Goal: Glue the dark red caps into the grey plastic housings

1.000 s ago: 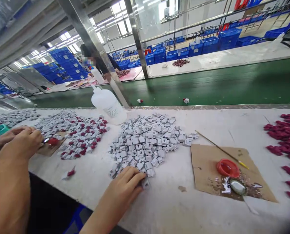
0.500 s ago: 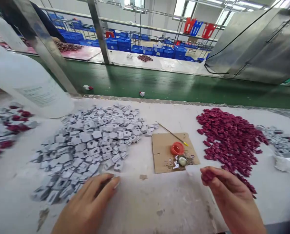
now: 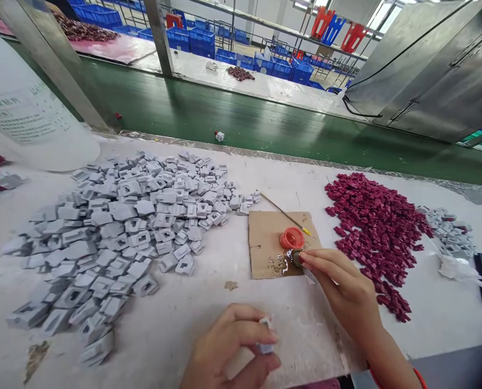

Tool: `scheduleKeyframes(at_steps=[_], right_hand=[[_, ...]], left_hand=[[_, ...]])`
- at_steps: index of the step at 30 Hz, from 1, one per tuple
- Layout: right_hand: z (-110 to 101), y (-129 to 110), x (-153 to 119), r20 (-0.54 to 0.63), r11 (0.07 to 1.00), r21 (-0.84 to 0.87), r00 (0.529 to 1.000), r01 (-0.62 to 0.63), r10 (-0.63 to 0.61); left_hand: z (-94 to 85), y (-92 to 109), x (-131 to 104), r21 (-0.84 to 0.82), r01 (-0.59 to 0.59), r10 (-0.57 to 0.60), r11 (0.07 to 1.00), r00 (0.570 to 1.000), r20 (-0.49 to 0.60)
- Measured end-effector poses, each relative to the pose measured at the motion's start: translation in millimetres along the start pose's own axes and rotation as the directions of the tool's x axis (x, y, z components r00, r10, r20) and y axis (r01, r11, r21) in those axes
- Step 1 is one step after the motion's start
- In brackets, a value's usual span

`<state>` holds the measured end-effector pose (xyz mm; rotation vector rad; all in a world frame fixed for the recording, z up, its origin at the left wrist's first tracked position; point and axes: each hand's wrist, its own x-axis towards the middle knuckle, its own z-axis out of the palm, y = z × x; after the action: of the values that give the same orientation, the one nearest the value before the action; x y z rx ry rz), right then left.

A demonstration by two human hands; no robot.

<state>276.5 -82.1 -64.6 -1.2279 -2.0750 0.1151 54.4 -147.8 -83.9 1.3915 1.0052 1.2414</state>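
Note:
My left hand grips a small pale grey plastic block between thumb and fingers, low over the white work surface. With thumb and fingertips pinched together, my right hand reaches down to a small round cap of wet liquid on a cardboard piece. Its fingertips hide the small dark red plastic piece that showed in them half a second ago. Just behind the cap is an orange-red lid-like dish. A thin brush with a yellow end lies across the cardboard's far edge.
A large heap of pale grey blocks spreads on the left, beside a big white jug. Dark red pieces are piled on the right, near more grey parts. A green conveyor belt runs behind.
My left hand has left the grey heap, moved right and now holds a grey block. My right hand has moved left to the cap. The view has shifted slightly.

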Motion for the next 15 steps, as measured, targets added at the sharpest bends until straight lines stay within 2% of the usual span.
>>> scheduleKeyframes(at_steps=[3,6,8,10,15], right_hand=[[-0.1,1.6,-0.9,0.018,1.000,0.001,1.000,-0.014,0.014],[-3.8,-4.8,-5.9,-0.031,0.996,0.025,0.995,-0.090,0.091],[-6.2,-14.9,-12.1,-0.063,0.983,0.084,0.984,-0.162,0.168],[-7.2,-28.1,-20.6,-0.042,0.966,0.164,0.977,-0.201,0.210],[-2.7,-53.9,-42.9,0.079,0.951,0.283,0.991,-0.122,0.104]], left_hand=[[2.3,-6.7,3.5,0.244,-0.085,0.074,0.966,0.996,0.051],[1.7,-12.8,4.5,0.405,-0.142,0.098,0.903,0.987,0.128],[1.6,-15.2,4.8,0.457,-0.179,0.118,0.871,0.980,0.160],[2.3,-15.6,5.2,0.476,-0.170,0.113,0.863,0.983,0.147],[5.7,-12.2,6.0,0.467,-0.109,0.069,0.877,0.992,0.102]])
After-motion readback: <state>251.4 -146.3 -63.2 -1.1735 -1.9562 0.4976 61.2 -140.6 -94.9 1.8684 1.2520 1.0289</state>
